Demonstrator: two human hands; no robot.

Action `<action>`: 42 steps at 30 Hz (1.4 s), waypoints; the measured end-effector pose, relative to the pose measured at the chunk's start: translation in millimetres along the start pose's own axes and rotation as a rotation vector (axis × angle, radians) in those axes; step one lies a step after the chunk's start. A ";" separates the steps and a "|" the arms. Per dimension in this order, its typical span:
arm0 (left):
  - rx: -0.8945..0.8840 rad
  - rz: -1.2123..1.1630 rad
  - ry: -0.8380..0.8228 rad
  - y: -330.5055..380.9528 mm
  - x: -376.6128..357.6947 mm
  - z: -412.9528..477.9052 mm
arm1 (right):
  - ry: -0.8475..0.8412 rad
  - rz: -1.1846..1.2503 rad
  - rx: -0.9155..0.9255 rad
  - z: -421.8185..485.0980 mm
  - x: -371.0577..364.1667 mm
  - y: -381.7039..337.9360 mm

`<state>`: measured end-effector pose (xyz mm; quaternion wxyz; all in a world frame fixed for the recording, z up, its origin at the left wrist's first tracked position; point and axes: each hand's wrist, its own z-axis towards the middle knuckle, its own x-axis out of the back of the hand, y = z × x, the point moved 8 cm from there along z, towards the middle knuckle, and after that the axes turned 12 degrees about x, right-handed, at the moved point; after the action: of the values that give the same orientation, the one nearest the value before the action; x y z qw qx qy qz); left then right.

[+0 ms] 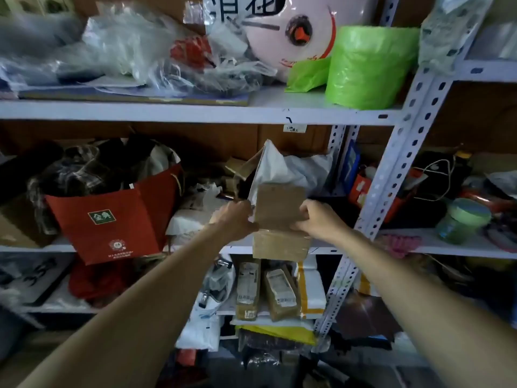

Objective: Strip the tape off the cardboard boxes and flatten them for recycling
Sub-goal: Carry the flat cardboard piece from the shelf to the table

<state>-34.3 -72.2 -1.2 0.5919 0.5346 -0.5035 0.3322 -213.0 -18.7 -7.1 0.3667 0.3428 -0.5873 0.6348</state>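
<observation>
A small brown cardboard box (281, 243) is held up in front of the middle shelf, with one flap standing upright. Shiny clear tape (282, 233) runs across its front face. A white plastic bag (275, 168) sticks up out of the box's open top. My left hand (233, 219) grips the box's left side, fingers curled round its edge. My right hand (317, 217) holds the right edge of the upright flap, fingers curled over it.
A white metal shelf rack (391, 169) stands close behind the box. A red paper bag (117, 222) full of clothes sits at the left of the middle shelf. A green plastic roll (369, 65) stands above. Parcels (265, 289) fill the lower shelf.
</observation>
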 end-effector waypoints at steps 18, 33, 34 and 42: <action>0.200 -0.968 -0.362 -1.0 -59.3 1.2 | 0.008 0.647 -0.156 -2.1 -54.2 44.8; -0.044 -1.100 -0.273 -43.6 18.2 -83.4 | 0.229 0.598 -0.043 -91.3 -6.9 -71.4; -0.074 -1.104 -0.276 -47.8 23.1 -90.8 | 0.254 0.593 -0.047 -100.9 -5.5 -81.6; -0.293 -1.136 -0.411 -56.6 49.2 -154.9 | 0.487 0.499 -0.132 -197.8 2.9 -152.4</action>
<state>69.1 58.7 40.9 0.6344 0.6852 -0.2844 -0.2171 -82.9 185.0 55.9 0.3510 0.0029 -0.5882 0.7286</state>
